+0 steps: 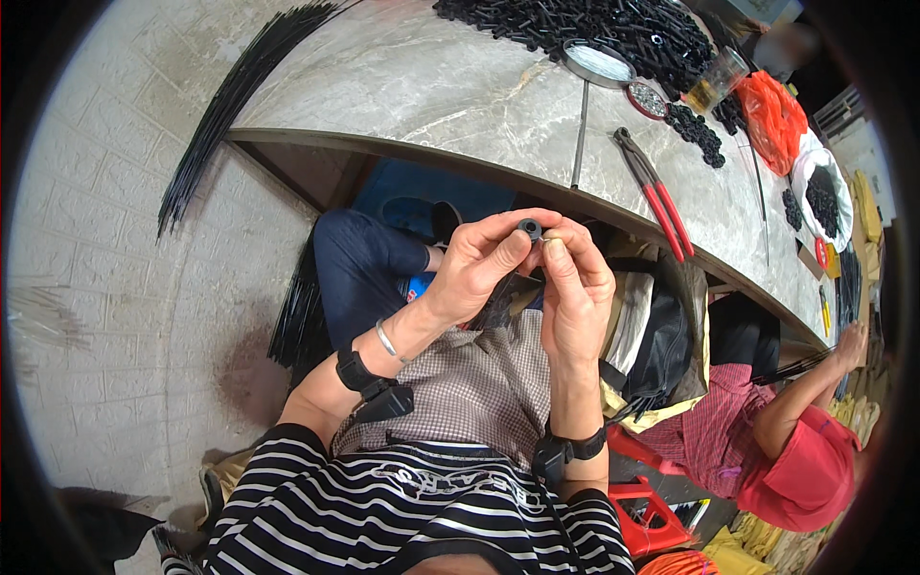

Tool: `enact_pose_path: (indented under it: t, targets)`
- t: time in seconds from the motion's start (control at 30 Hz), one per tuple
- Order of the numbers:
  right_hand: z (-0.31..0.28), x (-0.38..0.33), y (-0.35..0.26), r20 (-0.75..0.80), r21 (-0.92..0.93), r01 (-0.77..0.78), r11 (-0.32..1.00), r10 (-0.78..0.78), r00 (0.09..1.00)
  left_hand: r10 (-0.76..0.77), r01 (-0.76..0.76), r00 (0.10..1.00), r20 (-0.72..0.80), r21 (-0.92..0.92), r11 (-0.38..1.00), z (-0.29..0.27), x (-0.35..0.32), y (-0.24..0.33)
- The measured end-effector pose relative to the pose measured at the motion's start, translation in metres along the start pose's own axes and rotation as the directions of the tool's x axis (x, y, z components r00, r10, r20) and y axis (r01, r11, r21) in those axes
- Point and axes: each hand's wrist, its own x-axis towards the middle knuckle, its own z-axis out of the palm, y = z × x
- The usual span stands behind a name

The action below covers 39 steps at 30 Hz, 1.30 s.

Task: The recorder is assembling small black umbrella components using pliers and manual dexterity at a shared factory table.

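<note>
My left hand point(476, 266) is closed on a small black cylindrical part point(530, 229) with a round hole facing up, pinched between thumb and fingers. Right beside it, my right hand point(577, 292) pinches thumb against forefinger. A tiny pale, metallic-looking bit shows at those fingertips, too small to name. Both hands meet over my lap, just in front of the table edge, with the checked apron point(450, 383) below them.
On the grey marbled table point(412, 77) lie a heap of black tubular pieces point(613, 29), red-handled pliers point(656, 196), a round dish point(599, 63) and a red-rimmed dish of small metal parts point(648, 100). Black rods point(235, 101) overhang the left end. A co-worker's arm point(805, 393) is at right.
</note>
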Motion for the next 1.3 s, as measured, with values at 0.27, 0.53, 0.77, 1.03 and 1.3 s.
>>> enact_pose_path:
  t: [0.27,0.53,0.77,1.03,1.3]
  targets:
    - [-0.0056,-0.0039,-0.0021,0.016,-0.044,-0.011,0.999,0.011,1.000,-0.001,0.001,1.000,-0.005,-0.005,1.000,0.0036,-0.0024,-0.0020]
    - [-0.0037,-0.0064,-0.0024,0.008,-0.011,-0.017,1.000,0.017,1.000,-0.001,0.001,1.000,0.007,-0.007,1.000,0.0035,-0.0044,-0.0015]
    - [-0.0053,-0.0086,-0.0021,0.009,-0.007,-0.030,1.000,0.030,1.000,0.004,-0.004,1.000,-0.006,-0.007,1.000,0.0046,-0.0056,-0.0010]
    - [-0.0019,-0.0090,-0.0035,0.024,-0.049,-0.004,0.999,0.006,1.000,0.015,-0.015,1.000,-0.020,-0.022,1.000,0.0042,-0.0076,-0.0019]
    - [-0.0020,-0.0102,-0.0035,0.013,-0.089,0.021,0.996,-0.020,1.000,0.020,-0.020,1.000,-0.013,-0.017,1.000,0.0047,-0.0087,-0.0038]
